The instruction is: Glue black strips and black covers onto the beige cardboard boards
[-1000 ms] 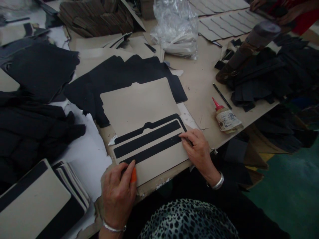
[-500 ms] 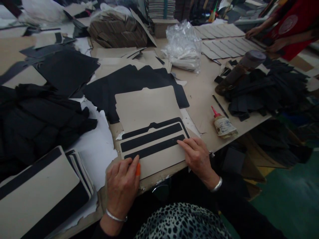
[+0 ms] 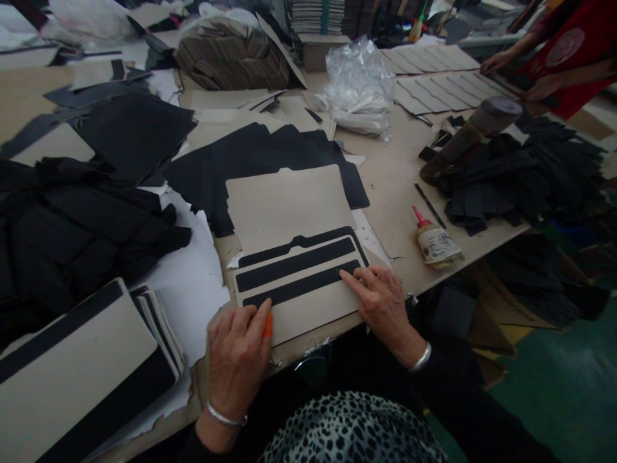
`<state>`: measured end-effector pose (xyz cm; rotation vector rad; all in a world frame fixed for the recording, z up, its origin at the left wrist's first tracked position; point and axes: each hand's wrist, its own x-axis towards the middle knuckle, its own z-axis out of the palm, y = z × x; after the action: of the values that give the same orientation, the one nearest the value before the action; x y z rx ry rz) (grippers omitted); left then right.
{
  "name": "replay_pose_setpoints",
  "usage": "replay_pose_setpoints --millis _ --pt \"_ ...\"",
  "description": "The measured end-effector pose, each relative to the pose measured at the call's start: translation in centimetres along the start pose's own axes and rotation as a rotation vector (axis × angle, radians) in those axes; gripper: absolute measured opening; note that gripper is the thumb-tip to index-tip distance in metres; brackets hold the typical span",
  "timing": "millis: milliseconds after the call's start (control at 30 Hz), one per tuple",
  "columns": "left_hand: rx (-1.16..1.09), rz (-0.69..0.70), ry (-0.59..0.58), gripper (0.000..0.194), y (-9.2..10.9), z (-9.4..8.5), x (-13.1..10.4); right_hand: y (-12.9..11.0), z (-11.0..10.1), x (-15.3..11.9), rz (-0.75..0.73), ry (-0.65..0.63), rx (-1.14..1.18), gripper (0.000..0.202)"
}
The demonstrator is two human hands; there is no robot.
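A beige panel (image 3: pixel 308 315) with two black strips lies at the table's front edge. Its lower black strip (image 3: pixel 303 283) runs between my hands. My left hand (image 3: pixel 238 360) rests at the strip's left end, index fingertip on it, the other fingers curled around a small orange thing (image 3: pixel 268 325) that is mostly hidden. On the strip's right part presses the index finger of my right hand (image 3: pixel 380 302); its thumb is hidden and nothing shows in its grasp. Behind the panel, a black-edged piece and a fanned stack of beige sheets (image 3: pixel 289 199) lie overlapping.
Black sheets (image 3: pixel 260 154) spread behind. At right are a glue bottle (image 3: pixel 436 244) with a red nozzle, a black pen (image 3: pixel 430 204) and black strips (image 3: pixel 511 173). Finished-looking panels (image 3: pixel 81 360) are stacked at left. A co-worker's hands (image 3: pixel 540 87) are at far right.
My right index fingertip has slid slightly left along the lower strip. My left hand keeps its place on the strip. The whole view has shifted a little.
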<state>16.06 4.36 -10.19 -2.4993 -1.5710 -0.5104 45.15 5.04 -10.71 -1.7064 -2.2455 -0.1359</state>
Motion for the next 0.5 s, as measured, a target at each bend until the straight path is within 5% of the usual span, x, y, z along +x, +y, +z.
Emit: replay_pose_setpoints --millis 500 --pt "-0.050 -0.155 -0.115 0.037 0.93 -0.34 -0.95 0.27 -0.96 0.21 -0.127 -0.111 -0.089 0.045"
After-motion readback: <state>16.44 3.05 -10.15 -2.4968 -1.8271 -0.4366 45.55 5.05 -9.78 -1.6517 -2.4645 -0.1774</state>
